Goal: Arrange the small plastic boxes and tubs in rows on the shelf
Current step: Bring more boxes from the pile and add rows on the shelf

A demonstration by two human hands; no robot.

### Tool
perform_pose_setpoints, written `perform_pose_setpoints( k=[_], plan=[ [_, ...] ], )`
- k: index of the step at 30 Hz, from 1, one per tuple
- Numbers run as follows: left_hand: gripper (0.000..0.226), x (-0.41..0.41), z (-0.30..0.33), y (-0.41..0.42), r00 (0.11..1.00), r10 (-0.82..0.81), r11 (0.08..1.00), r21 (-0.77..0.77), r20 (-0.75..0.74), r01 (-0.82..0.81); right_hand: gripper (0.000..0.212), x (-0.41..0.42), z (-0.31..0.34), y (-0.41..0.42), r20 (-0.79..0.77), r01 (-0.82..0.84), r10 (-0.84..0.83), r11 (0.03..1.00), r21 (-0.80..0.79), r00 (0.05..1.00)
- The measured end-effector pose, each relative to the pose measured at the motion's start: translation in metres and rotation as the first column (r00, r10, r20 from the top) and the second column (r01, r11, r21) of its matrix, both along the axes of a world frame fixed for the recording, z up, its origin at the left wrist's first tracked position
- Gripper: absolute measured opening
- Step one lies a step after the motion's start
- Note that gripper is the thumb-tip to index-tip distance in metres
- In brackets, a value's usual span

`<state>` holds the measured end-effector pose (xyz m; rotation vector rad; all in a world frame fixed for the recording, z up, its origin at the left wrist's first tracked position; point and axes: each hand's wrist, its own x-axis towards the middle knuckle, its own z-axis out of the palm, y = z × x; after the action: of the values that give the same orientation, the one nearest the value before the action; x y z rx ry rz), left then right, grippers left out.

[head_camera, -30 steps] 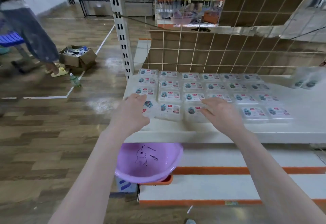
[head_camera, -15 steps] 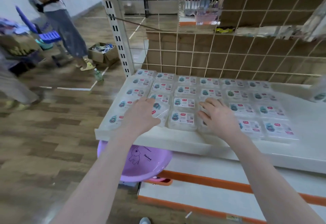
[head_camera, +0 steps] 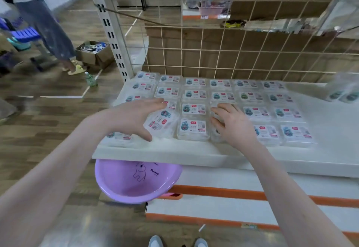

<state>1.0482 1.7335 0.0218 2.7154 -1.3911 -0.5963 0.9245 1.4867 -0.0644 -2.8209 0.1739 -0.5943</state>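
Fingers (head_camera: 155,102) of your left hand (head_camera: 132,118) are spread over the skewed box (head_camera: 162,123) in the shelf's (head_camera: 174,150) front row; your right hand (head_camera: 236,123) rests flat, fingers apart. You're squaring rows: next, turn that box parallel to its neighbours.

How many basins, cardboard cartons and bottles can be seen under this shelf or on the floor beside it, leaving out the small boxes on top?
Purple basin, under the shelf's front edge: 1
Open cardboard carton, on the floor to the left: 1
Green bottle, standing on the floor near the carton: 1
Total: 3
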Motion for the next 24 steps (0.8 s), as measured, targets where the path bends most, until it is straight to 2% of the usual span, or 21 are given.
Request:
perform_pose_setpoints(
  k=[4,9,12,18,21,24],
  plan=[
    [0.098,0.013,-0.001,-0.011,0.991,-0.134,0.988,0.084,0.012,0.133,0.026,0.000,-0.002,-0.001,0.005,0.004,-0.004,1.000,0.013,1.000],
    [0.095,0.017,-0.013,-0.016,0.988,-0.151,0.988,0.033,-0.026,0.151,0.026,-0.001,-0.005,-0.002,0.030,0.014,-0.014,1.000,0.028,0.999],
    [0.092,0.012,-0.018,-0.015,0.991,-0.113,0.993,-0.007,0.071,0.114,0.025,-0.001,-0.005,-0.002,0.032,0.019,-0.020,0.999,0.028,0.999],
    [0.093,-0.015,-0.027,-0.021,0.949,-0.003,1.000,0.030,0.315,-0.007,0.025,0.000,-0.006,-0.001,0.043,0.026,-0.027,0.999,0.028,0.999],
    [0.092,-0.012,-0.023,-0.015,0.968,-0.013,1.000,0.013,0.251,0.010,0.025,0.000,-0.006,-0.001,0.049,0.023,-0.024,1.000,0.018,0.999],
    [0.089,0.002,-0.016,-0.007,0.983,-0.092,0.996,0.012,0.156,0.091,0.025,0.000,-0.006,-0.002,0.049,0.024,-0.025,1.000,0.015,0.998]
  ],
)
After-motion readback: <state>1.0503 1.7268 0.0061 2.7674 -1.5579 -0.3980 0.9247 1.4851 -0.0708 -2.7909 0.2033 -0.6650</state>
